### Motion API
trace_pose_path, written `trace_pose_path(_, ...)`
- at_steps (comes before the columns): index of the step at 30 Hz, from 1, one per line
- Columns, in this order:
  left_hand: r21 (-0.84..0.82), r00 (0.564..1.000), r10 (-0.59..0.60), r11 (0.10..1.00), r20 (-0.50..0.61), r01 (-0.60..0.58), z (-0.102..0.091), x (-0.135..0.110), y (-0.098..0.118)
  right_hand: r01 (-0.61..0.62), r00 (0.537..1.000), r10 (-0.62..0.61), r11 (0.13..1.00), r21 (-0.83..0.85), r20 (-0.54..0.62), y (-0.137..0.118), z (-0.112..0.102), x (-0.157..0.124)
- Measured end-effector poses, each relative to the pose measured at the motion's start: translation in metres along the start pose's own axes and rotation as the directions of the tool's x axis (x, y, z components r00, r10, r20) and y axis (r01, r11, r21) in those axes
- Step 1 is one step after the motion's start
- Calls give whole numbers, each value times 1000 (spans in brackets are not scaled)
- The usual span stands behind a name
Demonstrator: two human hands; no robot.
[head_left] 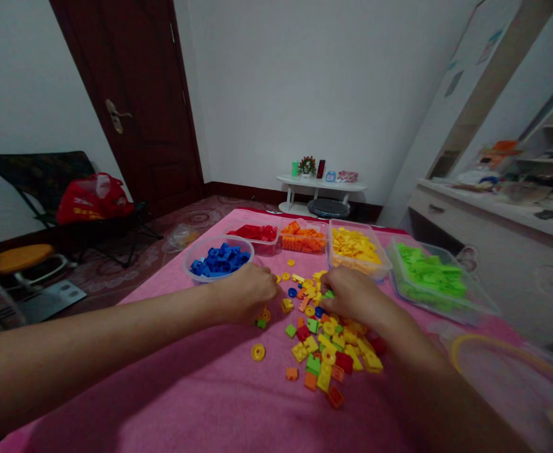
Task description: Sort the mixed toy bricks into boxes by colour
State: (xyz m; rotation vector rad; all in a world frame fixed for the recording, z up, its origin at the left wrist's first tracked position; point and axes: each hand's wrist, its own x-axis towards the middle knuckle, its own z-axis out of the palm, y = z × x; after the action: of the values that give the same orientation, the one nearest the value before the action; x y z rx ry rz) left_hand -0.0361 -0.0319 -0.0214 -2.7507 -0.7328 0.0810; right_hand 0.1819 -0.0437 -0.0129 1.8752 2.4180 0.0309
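Observation:
My left hand (250, 292) is closed, its fingers curled downward at the left side of the loose toy bricks, just in front of a round tub of blue bricks (222, 259). What its fingers hold, if anything, is hidden. A yellow ring-shaped piece (267, 314) and a small green piece (261, 323) show just below it. My right hand (351, 290) reaches over the mixed pile of bricks (326, 340), thumb and fingers pinched around a green brick (328, 294). Yellow, orange, red, green and blue pieces lie on the pink cloth (201, 377) between and below my hands.
Behind the pile stand clear containers of red bricks (257, 233), orange bricks (303, 239) and yellow bricks (355, 245). Green bricks (430, 274) fill another box at the right. A yellow-rimmed clear container (474, 338) is at the lower right.

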Motion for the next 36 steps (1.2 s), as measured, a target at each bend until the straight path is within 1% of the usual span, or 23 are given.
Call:
trace_pose_path(3,-80,992,-70,994,106,79,-7,-14,7,111,993,-106,987,113,-42,-7,0,-4)
trace_pose_path(4,-93,987,-89,990,137,103,-6,-19,9,138,990,-134,980,140,-36,-10,0,-5)
trace_pose_path(6,-124,981,-110,984,161,131,3,-26,12,163,985,-171,972,170,33,-18,1,-7)
trace_pose_path(8,-167,982,-124,975,143,148,14,-31,14,163,976,-184,972,169,120,-23,1,-8)
trace_pose_path(10,-210,982,-145,963,119,168,23,-32,16,150,968,-178,975,165,174,-24,1,-8)
trace_pose_path(13,-276,980,-173,941,102,195,27,-31,19,130,962,-170,973,189,215,-20,2,-8)
trace_pose_path(15,-315,979,-179,927,102,202,26,-29,20,143,951,-198,963,227,239,-16,3,-9)
trace_pose_path(17,-338,978,-179,919,104,204,25,-28,22,177,939,-244,947,268,244,-13,4,-11)
trace_pose_path(19,-355,979,-179,913,102,204,25,-27,23,191,936,-265,936,296,234,-12,5,-11)
trace_pose_path(22,-379,979,-181,903,94,204,26,-25,25,146,952,-215,946,290,220,-15,6,-11)
trace_pose_path(24,-373,983,-161,910,84,180,26,-21,27,119,961,-181,953,279,209,-17,8,-9)
trace_pose_path(26,-341,989,-132,928,67,147,26,-17,30,120,963,-184,946,300,195,-15,10,-7)
trace_pose_path(28,-314,992,-113,941,58,126,28,-11,32,123,967,-193,925,361,165,-10,13,-3)
trace_pose_path(29,-311,992,-110,942,56,121,30,-9,32,114,972,-185,909,402,142,-6,14,-1)
trace_pose_path(31,-348,993,-110,930,40,117,35,-6,31,100,989,-143,857,505,48,1,15,4)
trace_pose_path(33,-445,992,-122,888,8,113,37,-4,27,113,993,-73,761,639,-89,5,16,10)
trace_pose_path(34,-511,990,-139,852,-8,116,35,-3,23,129,987,-21,685,717,-159,5,16,12)
trace_pose_path(35,-581,987,-160,805,-15,121,32,0,19,149,975,46,586,797,-216,4,16,15)
trace_pose_path(36,-642,982,-190,755,-21,132,27,3,15,166,961,122,456,874,-247,3,16,16)
